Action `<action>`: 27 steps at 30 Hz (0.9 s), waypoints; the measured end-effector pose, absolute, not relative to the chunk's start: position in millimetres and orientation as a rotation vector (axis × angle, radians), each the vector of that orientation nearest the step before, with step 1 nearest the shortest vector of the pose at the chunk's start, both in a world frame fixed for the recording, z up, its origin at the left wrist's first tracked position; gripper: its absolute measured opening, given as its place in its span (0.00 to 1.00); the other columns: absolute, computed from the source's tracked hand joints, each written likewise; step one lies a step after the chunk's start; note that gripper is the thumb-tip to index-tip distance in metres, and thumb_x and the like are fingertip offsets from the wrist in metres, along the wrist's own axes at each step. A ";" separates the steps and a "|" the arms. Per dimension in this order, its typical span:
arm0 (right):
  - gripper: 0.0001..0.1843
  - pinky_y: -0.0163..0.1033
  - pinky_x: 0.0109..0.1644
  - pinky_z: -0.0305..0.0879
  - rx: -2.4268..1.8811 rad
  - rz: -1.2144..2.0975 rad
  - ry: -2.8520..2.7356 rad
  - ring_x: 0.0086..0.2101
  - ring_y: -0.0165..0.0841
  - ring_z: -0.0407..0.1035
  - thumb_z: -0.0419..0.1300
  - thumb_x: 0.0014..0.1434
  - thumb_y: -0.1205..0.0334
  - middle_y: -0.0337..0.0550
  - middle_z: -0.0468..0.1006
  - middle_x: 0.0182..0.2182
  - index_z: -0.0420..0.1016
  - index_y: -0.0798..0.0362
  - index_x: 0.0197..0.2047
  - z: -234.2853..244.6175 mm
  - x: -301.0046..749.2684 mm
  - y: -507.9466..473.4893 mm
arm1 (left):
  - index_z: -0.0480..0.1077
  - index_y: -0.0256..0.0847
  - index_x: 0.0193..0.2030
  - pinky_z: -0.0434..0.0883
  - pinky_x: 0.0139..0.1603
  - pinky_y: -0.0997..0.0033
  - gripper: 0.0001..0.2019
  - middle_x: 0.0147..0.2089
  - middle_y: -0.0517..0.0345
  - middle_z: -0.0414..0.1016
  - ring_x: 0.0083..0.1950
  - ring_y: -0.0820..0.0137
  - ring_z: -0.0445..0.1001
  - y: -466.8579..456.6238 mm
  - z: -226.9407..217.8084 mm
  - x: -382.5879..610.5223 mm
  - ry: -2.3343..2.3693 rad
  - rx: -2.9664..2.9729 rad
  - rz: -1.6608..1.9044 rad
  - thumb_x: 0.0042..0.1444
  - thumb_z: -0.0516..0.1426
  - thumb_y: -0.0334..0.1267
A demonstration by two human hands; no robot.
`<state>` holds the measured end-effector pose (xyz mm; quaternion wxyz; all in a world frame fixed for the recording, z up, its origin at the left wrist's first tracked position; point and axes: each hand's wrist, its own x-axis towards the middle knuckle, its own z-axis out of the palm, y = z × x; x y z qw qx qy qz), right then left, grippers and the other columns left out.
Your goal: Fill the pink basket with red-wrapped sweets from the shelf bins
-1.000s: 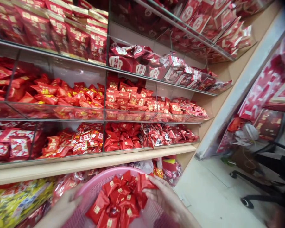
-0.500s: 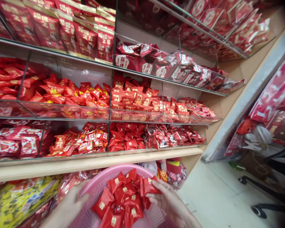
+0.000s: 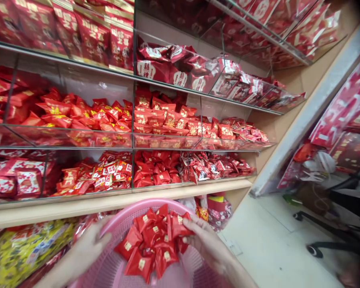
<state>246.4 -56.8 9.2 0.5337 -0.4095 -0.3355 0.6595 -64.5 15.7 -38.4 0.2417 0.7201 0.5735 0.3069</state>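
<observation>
The scene was lit brightly and evenly. Glare was thrown off the glass shelves (image 3: pixel 168 145) and glossy wrappers (image 3: pixel 151 70). Lines were bowed toward the edges; the left hand (image 3: pixel 85 250) and right hand (image 3: pixel 205 244) were blurred.

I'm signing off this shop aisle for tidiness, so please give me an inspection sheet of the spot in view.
Surface: wooden ledge below the glass shelves.
Job's things: pink basket holding a heap of red packets.
Clutter: yellow bags under the ledge at left.
Hands: left hand grips the basket's rim; right hand closes on the red packets.
Cables: nothing seen.
Surroundings: shelf stock in red wrappers fills every tier; black chair base stands on the floor at right.
</observation>
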 end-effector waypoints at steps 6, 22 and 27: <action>0.14 0.35 0.39 0.66 -0.985 1.524 -0.959 0.35 0.31 0.71 0.64 0.51 0.55 0.43 0.77 0.34 0.75 0.55 0.39 14.2 239.0 -63.3 | 0.65 0.32 0.56 0.59 0.57 0.46 0.27 0.59 0.38 0.67 0.59 0.48 0.63 -3.3 7.6 -36.5 1.737 2.383 0.647 0.51 0.50 0.44; 0.18 0.41 0.47 0.65 -0.909 1.536 -1.045 0.38 0.35 0.72 0.67 0.45 0.54 0.44 0.78 0.34 0.76 0.55 0.37 15.8 210.1 -71.7 | 0.73 0.38 0.28 0.65 0.31 0.72 0.10 0.25 0.62 0.73 0.27 0.72 0.69 -18.9 23.3 29.9 0.905 1.404 0.700 0.46 0.60 0.44; 0.24 0.41 0.39 0.69 -1.033 1.460 -0.986 0.31 0.35 0.73 0.64 0.45 0.44 0.45 0.79 0.30 0.79 0.54 0.38 -11.2 215.6 -56.3 | 0.72 0.37 0.22 0.62 0.27 0.73 0.11 0.20 0.63 0.71 0.23 0.74 0.65 -11.1 13.9 35.1 0.899 1.486 0.767 0.43 0.62 0.44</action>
